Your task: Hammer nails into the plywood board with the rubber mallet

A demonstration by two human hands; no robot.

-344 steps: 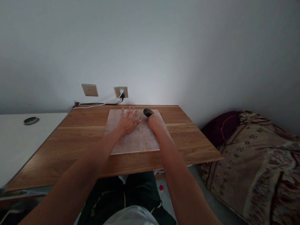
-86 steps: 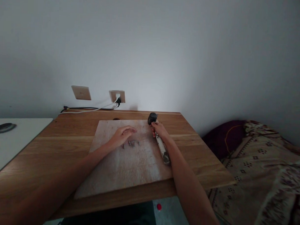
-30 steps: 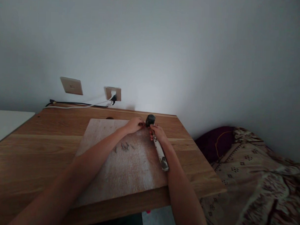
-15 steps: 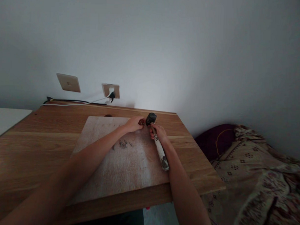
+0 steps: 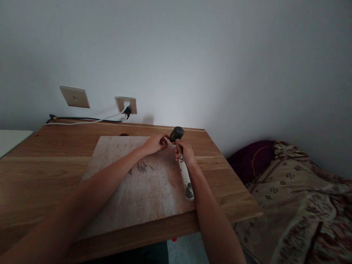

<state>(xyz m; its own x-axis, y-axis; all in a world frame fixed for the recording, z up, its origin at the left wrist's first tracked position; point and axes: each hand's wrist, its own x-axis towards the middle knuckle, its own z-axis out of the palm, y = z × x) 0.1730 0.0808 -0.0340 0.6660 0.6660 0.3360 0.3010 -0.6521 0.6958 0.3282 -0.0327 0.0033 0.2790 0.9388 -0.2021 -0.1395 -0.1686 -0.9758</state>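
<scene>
My right hand [image 5: 185, 151] is wrapped round a hammer [image 5: 186, 178], gripping high on its handle just under the dark head [image 5: 176, 134]. The pale, stained end of the handle points back toward me. Close to the hammer head, my left hand [image 5: 156, 143] has its thumb and fingers curled into a pinch over the far edge of a whitish wooden board [image 5: 150, 196]. Whatever sits between those fingertips is too small to make out. Several loose nails [image 5: 142, 167] lie on the board beside my left forearm. Small dark spots [image 5: 117, 146] run along the board's far edge.
The board rests on a wooden table [image 5: 47, 173] against a wall. Two wall plates hang above, one with plugs [image 5: 127, 109] and cables [image 5: 78, 123] trailing left along the table's back. To the right is a bed with a patterned cover [image 5: 286, 193] and a purple pillow [image 5: 250, 159].
The whole view has shifted slightly. The hammer head has tilted and lifted a little beside my left fingers. Both hands keep their grips, and the nails lie as before.
</scene>
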